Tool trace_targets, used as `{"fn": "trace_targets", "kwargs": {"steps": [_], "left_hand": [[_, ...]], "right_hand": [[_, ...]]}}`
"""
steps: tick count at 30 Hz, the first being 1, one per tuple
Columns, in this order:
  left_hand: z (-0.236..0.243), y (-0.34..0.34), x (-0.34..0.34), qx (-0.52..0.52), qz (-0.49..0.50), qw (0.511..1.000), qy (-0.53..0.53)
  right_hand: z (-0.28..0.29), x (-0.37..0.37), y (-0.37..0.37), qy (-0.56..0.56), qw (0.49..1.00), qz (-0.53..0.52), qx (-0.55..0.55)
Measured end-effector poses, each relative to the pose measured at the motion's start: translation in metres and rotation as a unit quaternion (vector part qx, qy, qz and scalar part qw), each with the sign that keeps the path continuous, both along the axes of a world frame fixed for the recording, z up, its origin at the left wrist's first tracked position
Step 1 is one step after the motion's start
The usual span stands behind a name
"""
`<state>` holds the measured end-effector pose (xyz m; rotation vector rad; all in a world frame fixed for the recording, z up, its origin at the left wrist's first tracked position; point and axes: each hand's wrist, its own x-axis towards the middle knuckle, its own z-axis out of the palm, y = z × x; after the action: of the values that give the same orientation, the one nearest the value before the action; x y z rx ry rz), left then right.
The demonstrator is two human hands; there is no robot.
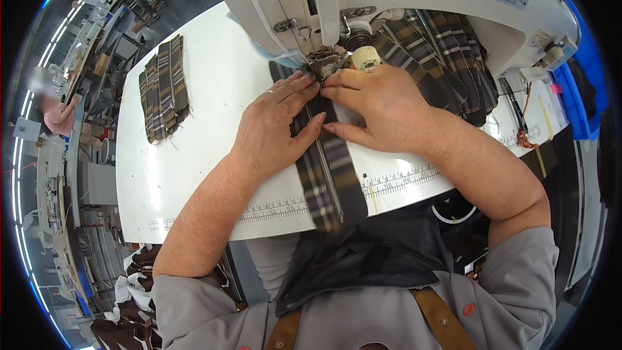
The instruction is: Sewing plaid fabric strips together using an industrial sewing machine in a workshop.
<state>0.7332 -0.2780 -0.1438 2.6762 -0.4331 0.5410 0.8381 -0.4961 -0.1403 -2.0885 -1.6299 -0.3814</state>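
A long strip of dark plaid fabric (327, 175) runs from the table's front edge up to the presser foot (326, 61) of a white sewing machine (389, 0). My left hand (275, 123) lies flat on the strip's left side, fingers stretched toward the needle area. My right hand (372, 107) presses the strip's right edge, fingertips pinched just before the foot. Both hands touch the fabric and nearly meet at the foot.
A pile of cut plaid pieces (163, 87) lies at the left of the white table (194, 175). More plaid fabric (447, 58) is bunched behind the machine at the right. A ruler strip (402, 181) runs along the front edge. Another person (55, 110) sits far left.
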Motion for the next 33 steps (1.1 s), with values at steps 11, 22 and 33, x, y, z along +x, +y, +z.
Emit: {"fn": "trace_targets", "kwargs": {"steps": [11,22,33], "left_hand": [[0.001,-0.0006,0.0,-0.004,0.009,1.0,0.009],[0.0027,-0.0014,0.0011,-0.018,0.022,1.0,0.014],[0.0048,-0.0002,0.0033,-0.016,0.047,0.998,0.049]], "right_hand": [[-0.0016,0.0006,0.001,-0.008,1.0,0.002,0.005],[-0.004,0.0024,0.0042,-0.015,1.0,-0.005,-0.004],[-0.0009,-0.0031,0.0033,-0.014,1.0,-0.017,-0.004]]}}
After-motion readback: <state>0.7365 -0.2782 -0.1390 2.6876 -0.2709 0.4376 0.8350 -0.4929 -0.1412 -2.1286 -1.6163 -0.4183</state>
